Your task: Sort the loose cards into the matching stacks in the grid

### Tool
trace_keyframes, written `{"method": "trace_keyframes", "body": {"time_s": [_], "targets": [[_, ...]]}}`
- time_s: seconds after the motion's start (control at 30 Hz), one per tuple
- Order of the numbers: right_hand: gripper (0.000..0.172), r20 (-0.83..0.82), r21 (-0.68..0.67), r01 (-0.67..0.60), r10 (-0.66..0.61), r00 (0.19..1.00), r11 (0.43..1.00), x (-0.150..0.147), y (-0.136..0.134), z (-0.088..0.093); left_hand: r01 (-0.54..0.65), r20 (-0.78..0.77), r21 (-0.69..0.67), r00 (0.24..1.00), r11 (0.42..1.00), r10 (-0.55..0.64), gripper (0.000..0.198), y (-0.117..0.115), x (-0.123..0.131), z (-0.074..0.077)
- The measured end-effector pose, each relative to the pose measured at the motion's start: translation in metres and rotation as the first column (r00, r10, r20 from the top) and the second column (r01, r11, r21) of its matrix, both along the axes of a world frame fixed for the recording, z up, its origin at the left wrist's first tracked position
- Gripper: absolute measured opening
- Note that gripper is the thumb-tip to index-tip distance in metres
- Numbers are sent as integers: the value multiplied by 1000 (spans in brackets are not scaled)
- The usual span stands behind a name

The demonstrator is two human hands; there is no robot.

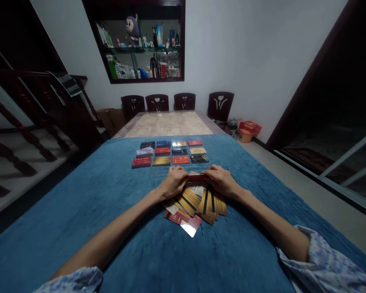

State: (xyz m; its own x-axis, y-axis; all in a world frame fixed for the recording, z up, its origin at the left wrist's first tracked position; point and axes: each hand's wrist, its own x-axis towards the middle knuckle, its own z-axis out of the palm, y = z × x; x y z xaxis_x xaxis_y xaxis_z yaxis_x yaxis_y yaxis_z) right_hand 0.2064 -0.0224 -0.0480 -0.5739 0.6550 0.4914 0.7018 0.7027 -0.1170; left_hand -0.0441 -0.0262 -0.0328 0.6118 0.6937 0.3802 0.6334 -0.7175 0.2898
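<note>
Between my two hands a small stack of red cards (195,178) is held edge-on, just above the cloth. My left hand (174,181) pinches its left end, and my right hand (222,180) grips the right end. Under and in front of the hands lies a loose, overlapping spread of gold cards (189,200) with dark stripes. Nearer to me a few red cards (173,216) and one with a shiny pale part stick out of the spread. Part of the spread is hidden beneath my hands.
Beyond my hands, card stacks stand in rows, among them a red stack (141,162), a gold stack (161,161) and a black stack (199,158). A blue cloth (79,203) covers the near part of the marble-topped table (171,123). Dark chairs (157,102) stand at the far end.
</note>
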Motion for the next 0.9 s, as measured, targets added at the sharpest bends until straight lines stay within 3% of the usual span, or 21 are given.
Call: {"method": "trace_keyframes", "body": {"time_s": [0.2,0.57,0.9], "targets": [[30,20,-1,45,-45,999,999,-2,1,-1,-23,15,18,1000,1000,22,49,0,5,1],[34,39,38,124,-126,991,992,-4,-2,-3,-47,-3,20,999,999,47,45,1,6,-1],[37,35,79,82,-85,996,993,-5,0,-4,-91,-24,19,996,996,91,51,3,8,-5]]}}
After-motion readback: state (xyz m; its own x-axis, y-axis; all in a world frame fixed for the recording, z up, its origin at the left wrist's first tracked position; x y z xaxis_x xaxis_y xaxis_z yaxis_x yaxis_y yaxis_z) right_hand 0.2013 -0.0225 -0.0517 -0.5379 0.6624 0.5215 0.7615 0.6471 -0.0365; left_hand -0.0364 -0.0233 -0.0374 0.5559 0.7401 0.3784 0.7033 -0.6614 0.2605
